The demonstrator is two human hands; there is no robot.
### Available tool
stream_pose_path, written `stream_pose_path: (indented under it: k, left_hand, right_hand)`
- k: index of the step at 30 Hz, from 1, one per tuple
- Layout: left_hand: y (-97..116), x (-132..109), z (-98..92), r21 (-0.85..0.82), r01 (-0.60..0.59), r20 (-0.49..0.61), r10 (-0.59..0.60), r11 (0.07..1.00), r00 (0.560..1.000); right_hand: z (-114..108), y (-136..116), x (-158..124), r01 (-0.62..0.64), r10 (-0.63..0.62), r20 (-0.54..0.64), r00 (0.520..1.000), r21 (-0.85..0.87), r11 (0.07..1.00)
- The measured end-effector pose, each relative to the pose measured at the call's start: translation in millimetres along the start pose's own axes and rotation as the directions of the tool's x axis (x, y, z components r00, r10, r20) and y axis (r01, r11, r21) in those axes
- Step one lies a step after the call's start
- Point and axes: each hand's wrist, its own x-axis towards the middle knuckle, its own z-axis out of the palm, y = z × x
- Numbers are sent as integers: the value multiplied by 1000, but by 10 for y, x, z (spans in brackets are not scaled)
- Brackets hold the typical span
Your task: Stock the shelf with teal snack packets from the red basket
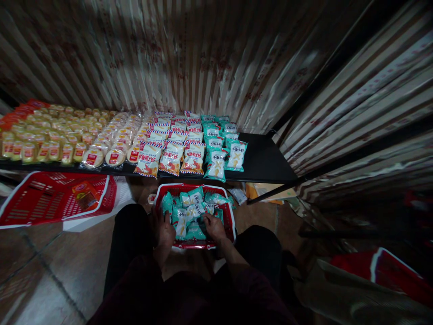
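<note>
- A red plastic, white-rimmed shopping basket [192, 245] is sitting between the person's knees, with teal-and-white glossy snack packets [194, 210] lying heaped inside.
- The left hand [165, 232] is resting at the basket's eight o'clock, fingers loosely curled by its wall; whether it is gripping anything, I cannot tell.
- The right hand [214, 228] is reaching in at four o'clock, fingers bent narrow against the packets; a firm hold I cannot tell.
- At one o'clock, matching teal packets [216, 164] are standing on a flat black shelf [265, 158].
- At eleven, white-and-orange printed snack bags [171, 158] are lining that shelf.
- Another red, white-rimmed basket [20, 198] is lying at nine.
</note>
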Motion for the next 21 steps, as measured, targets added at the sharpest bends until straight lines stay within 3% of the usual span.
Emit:
stream_pose_path:
  k: [5, 10, 17, 21]
  left_hand:
    - [0, -7, 41, 25, -12, -19, 13, 1000, 1000]
    - [-13, -29, 81, 18, -11, -28, 12, 1000, 1000]
    - [-23, -43, 213, -66, -12, 17, 13, 998, 1000]
    - [8, -29, 184, -40, 21, 52, -19, 999, 998]
  right_hand:
    - [-16, 93, 45, -114, 111, -109, 988, -17, 993]
    - [-24, 214, 99, -252, 251, -117, 961, 2, 968]
    - [17, 300, 173, -214, 215, -75, 974, 17, 977]
    - [93, 328, 266, -229, 229, -31, 973, 4, 973]
